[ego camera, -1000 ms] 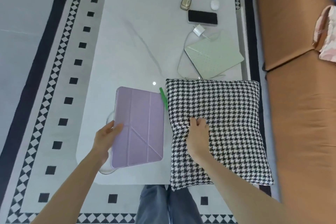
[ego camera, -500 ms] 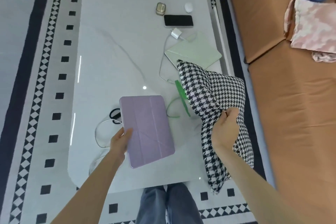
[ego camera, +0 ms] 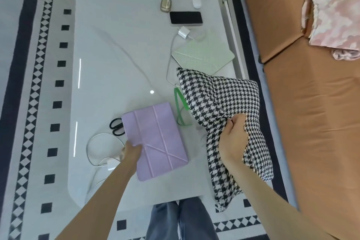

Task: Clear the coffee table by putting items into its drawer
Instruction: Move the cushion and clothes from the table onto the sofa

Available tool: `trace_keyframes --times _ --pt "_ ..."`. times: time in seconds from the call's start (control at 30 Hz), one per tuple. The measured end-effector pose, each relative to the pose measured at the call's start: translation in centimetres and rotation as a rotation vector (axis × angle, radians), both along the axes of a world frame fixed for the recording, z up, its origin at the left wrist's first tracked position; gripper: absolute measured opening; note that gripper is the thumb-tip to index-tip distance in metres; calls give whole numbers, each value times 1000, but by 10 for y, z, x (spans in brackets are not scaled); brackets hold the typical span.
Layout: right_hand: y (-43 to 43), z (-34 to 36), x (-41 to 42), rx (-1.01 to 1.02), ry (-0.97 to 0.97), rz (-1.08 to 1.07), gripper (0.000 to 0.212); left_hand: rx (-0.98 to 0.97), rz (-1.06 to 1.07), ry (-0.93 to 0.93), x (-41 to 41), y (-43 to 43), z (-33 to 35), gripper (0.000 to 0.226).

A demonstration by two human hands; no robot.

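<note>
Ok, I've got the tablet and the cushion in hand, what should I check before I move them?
1. The left hand grips the tablet by its edge: ok.
2. The right hand grips bunched fabric of the cushion: ok.
3. The cushion is clear of the green cable: cannot tell; its edge overlaps it.
4. The tablet is clear of the scissors: cannot tell; it covers their blades.
5. The drawer is open: cannot tell; not in view.

Glossy white table point(ego camera: 116, 45) with phone point(ego camera: 185, 18), scissors point(ego camera: 116, 129), charger point(ego camera: 183, 32)
</note>
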State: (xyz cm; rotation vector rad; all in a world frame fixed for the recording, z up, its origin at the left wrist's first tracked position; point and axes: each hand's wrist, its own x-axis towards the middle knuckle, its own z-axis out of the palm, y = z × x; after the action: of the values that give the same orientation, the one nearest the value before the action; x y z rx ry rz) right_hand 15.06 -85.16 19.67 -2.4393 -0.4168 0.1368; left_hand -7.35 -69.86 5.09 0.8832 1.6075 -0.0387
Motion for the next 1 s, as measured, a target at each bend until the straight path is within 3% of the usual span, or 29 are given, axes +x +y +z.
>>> trace_keyframes --times 0.07,0.17,0.23,0.37,0.57,0.73,0.8,0.9,1.0 --pt "1 1 0 -13 -3 7 6 5 -33 13 19 -1 54 57" --pt "-1 3 0 -35 16 18 5 106 -84 -22 42 6 78 47" --pt "-2 5 0 -39 20 27 8 135 -101 -124 65 13 99 36" --pt "-5 9 1 -52 26 50 14 39 -158 -374 122 17 146 39" --pt "-9 15 6 -78 36 54 13 50 -52 -378 151 11 146 30" --pt "-8 23 14 -84 16 3 15 160 33 -243 141 16 134 26" --pt "-8 29 21 -79 4 -9 17 178 -70 -159 132 21 132 32" --pt "-9 46 30 -93 -8 6 19 122 -230 -34 130 22 142 59" --pt "-12 67 33 -108 -35 67 21 23 -272 -108 146 15 175 71"
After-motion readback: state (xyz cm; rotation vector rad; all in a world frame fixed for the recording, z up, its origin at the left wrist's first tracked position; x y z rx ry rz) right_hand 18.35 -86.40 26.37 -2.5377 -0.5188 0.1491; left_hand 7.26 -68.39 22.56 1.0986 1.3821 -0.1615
